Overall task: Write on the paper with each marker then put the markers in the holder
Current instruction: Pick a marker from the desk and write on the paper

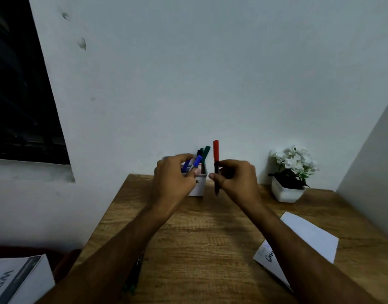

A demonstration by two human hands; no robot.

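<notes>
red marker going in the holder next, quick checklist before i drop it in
1. Red marker gripped by right hand: ok.
2. Marker upright: ok.
3. Cap on: ok, red cap at top.
4. Holder steadied by left hand: ok.
5. Free room inside holder: cannot tell, blue marker, green marker and the hand hide it.
6. Marker above the opening: not ok, it is right of the holder.

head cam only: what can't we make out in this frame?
- Paper: most writing hidden under the right forearm.
- Holder: left side covered by the left hand; marker count unclear.
- Red-capped marker: middle of barrel hidden by the right hand.
- Dark pens under the left forearm: blurred, mostly covered.
</notes>
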